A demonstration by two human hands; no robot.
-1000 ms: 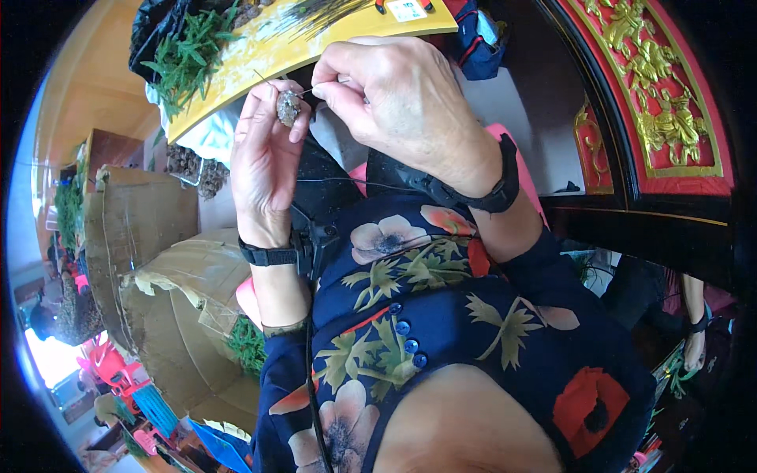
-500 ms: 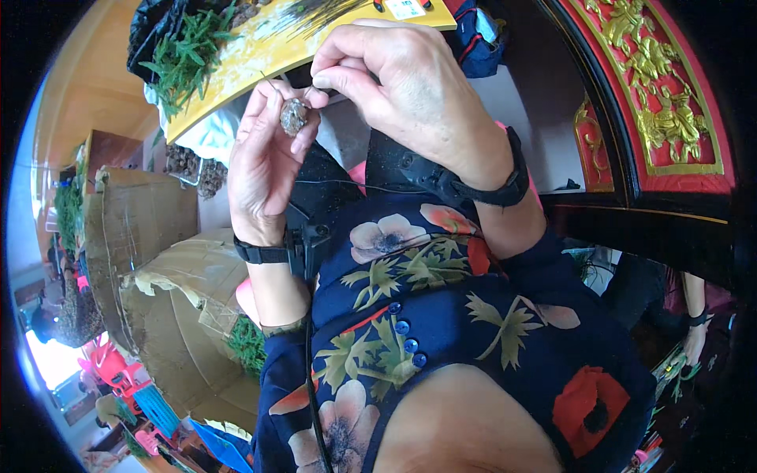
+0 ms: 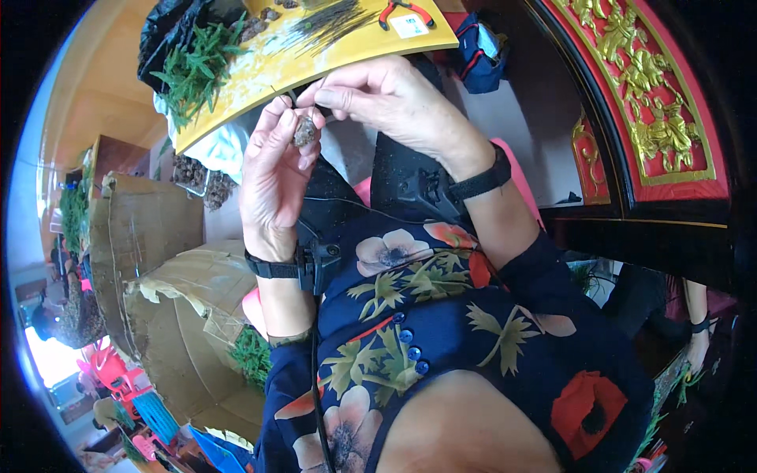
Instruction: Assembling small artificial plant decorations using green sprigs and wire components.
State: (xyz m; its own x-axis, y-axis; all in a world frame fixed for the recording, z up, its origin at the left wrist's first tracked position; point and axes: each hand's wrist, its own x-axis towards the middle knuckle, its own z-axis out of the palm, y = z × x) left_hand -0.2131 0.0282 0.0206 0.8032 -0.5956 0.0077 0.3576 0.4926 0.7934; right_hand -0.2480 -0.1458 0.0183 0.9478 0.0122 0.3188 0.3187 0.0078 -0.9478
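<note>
A small brown pine cone (image 3: 304, 132) is pinched between the thumb and fingers of my left hand (image 3: 268, 181), just off the near edge of the yellow table. Above it, my right hand (image 3: 398, 106) has its thumb and forefinger pressed together on a thin dark wire that runs by the cone. A short dark end of wire stands up beside my left fingertips. How the wire passes round the cone is too small to make out. Many loose dark wires (image 3: 335, 25) lie on the table beyond my hands.
On the yellow table (image 3: 236, 110) are green artificial sprigs (image 3: 197, 71), a black plastic bag (image 3: 169, 31) and red-handled pliers (image 3: 406, 11). An open cardboard box (image 3: 177, 323) stands at left, near a crate of pine cones (image 3: 193, 172). Another person's hand (image 3: 697, 351) holds green stems at right.
Both hands have come down a little, nearer my body, with the cone. The right hand has lowered and tilted beside the left, and the cone has turned. More of the table shows.
</note>
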